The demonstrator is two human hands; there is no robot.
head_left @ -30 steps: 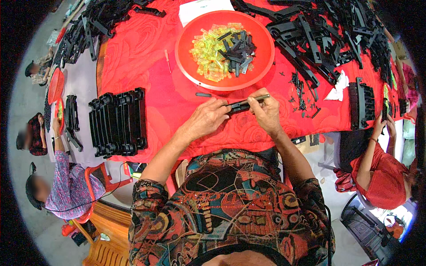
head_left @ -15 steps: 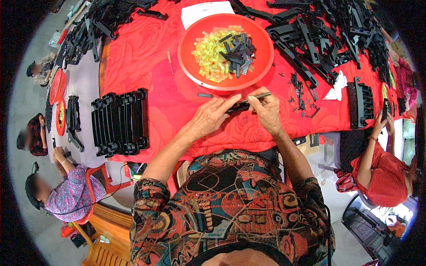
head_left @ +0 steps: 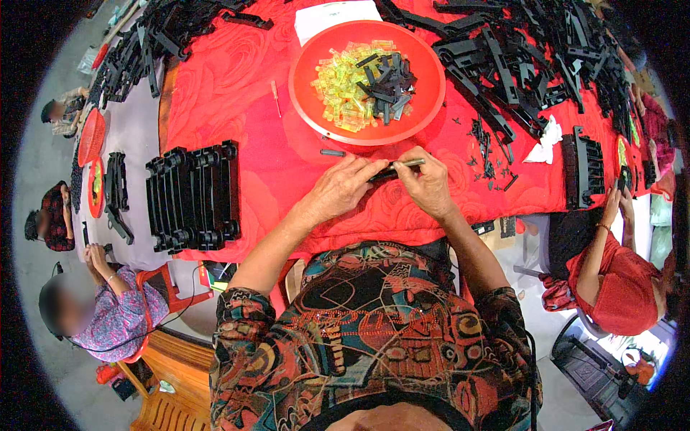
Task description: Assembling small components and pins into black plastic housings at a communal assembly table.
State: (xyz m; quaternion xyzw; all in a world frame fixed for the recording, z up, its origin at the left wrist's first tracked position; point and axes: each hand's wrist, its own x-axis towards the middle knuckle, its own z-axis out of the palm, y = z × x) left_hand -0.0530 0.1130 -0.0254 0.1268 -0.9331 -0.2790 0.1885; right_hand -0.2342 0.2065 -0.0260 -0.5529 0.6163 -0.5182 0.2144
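My left hand (head_left: 343, 185) is closed round a small black plastic part (head_left: 382, 174), mostly covered by the fingers, just above the red cloth. Against its right end, my right hand (head_left: 427, 187) pinches a thin dark rod-like piece (head_left: 412, 163) between thumb and fingertips. Whether the rod is a tool or another part I cannot tell. Beyond both hands stands a round red bowl (head_left: 425, 72) with clear yellow pieces (head_left: 338, 82) and short black pieces (head_left: 394, 86) in it. A single short black piece (head_left: 332, 152) lies by my left knuckles.
Black plastic parts stand in a row (head_left: 192, 197) at left and another (head_left: 585, 169) at right. Long black parts pile up (head_left: 503, 72) at the far right. A screwdriver (head_left: 276, 99), crumpled tissue (head_left: 545, 141) and tiny black bits (head_left: 486, 154) lie about. Co-workers sit on both sides.
My right hand has shifted slightly left, and the rod now sits lower and closer to the black part. My left hand has barely moved. At left, a co-worker's hands have moved.
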